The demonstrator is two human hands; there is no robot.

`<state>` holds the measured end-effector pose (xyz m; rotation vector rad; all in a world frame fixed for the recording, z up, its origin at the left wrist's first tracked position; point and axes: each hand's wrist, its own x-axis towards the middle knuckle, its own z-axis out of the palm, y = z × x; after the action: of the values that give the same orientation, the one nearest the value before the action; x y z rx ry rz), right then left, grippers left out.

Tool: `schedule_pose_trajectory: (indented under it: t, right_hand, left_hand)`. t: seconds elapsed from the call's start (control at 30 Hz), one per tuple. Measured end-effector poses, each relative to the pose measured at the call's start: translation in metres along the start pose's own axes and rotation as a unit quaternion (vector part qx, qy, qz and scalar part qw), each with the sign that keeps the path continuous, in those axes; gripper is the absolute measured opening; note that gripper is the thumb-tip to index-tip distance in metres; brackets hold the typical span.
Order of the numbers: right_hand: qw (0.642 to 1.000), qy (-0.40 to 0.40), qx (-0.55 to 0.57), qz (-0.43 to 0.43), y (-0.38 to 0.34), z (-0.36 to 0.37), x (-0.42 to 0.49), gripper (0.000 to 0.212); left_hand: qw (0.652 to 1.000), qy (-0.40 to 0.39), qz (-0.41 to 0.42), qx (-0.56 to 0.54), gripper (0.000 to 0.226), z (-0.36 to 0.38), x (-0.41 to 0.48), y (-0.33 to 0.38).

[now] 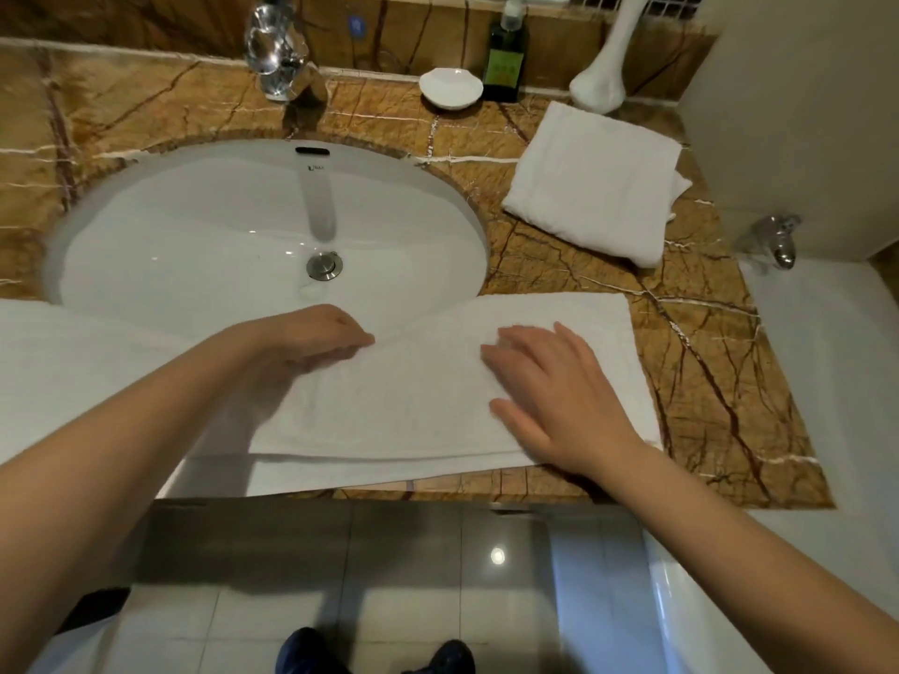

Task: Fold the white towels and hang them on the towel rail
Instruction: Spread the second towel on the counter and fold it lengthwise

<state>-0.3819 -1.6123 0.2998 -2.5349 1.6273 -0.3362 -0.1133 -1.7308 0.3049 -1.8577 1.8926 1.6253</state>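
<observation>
1. One folded towel (593,182) already lies on the bench (705,362), right of the sink (194,226).
2. The second towel (389,411) lies doubled at the bench's front edge: your right hand (554,396) presses it with fingers spread; your left hand (316,335) pinches its far edge.
3. Remaining: finish folding, hang both; no rail shows.

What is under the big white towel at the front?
The towel lies over the marble counter and the sink's front edge. Anything else beneath it is hidden.
</observation>
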Motion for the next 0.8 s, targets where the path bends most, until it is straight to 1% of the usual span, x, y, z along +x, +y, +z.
schedule_pose_trajectory:
  t: [0.03,0.07,0.1,0.13,0.2,0.23,0.27,0.3,0.4,0.5,0.6,0.67,0.73,0.8]
  right_hand:
    - [0.999,0.019,0.004,-0.043,-0.008,0.0,0.002,0.047]
    - [0.996,0.031,0.011,-0.083,-0.016,0.001,0.003,0.044]
    - [0.992,0.032,0.017,-0.118,-0.023,0.002,0.005,0.041]
    - [0.989,0.025,0.019,-0.146,-0.028,0.004,0.008,0.039]
    - [0.984,0.008,0.013,-0.178,-0.033,0.006,0.01,0.034]
    - [0.983,0.008,0.009,-0.185,-0.033,0.006,0.01,0.032]
    - [0.982,0.018,0.004,-0.188,-0.033,0.007,0.01,0.029]
    - [0.981,0.034,-0.002,-0.19,-0.032,0.007,0.01,0.025]
    - [0.978,0.081,-0.015,-0.19,-0.036,0.01,0.009,0.02]
    - [0.979,0.112,-0.004,-0.169,-0.038,0.01,0.013,0.022]
    - [0.976,0.096,-0.008,-0.196,-0.036,0.008,0.012,0.024]
    - [0.973,0.078,-0.006,-0.217,-0.036,0.008,0.01,0.024]
    - [0.971,0.086,-0.005,-0.224,-0.037,0.011,0.008,0.019]
    - [0.968,0.099,-0.007,-0.231,-0.038,0.013,0.007,0.02]
  left_hand:
    - [1.0,0.009,0.019,0.016,0.033,-0.002,0.001,0.001]
    - [0.998,0.036,0.04,0.028,0.022,-0.003,0.002,0.001]
    - [0.993,0.08,0.07,0.052,0.009,-0.003,0.002,0.0]
    - [0.98,0.138,0.106,0.093,0.009,-0.003,-0.001,-0.001]
    - [0.934,0.236,0.21,0.169,0.023,0.003,-0.016,-0.009]
    - [0.908,0.263,0.268,0.184,0.027,0.007,-0.029,-0.012]
    - [0.889,0.272,0.312,0.194,0.032,0.013,-0.044,-0.015]
    - [0.878,0.267,0.338,0.21,0.035,0.02,-0.059,-0.021]
    - [0.851,0.257,0.362,0.279,0.037,0.053,-0.093,-0.044]
    - [0.85,0.286,0.348,0.273,0.032,0.069,-0.104,-0.059]
    - [0.84,0.307,0.354,0.273,0.027,0.067,-0.101,-0.063]
    - [0.822,0.311,0.38,0.289,0.023,0.067,-0.097,-0.064]
    - [0.797,0.327,0.403,0.309,0.021,0.069,-0.095,-0.065]
    - [0.775,0.347,0.419,0.323,0.016,0.072,-0.093,-0.067]
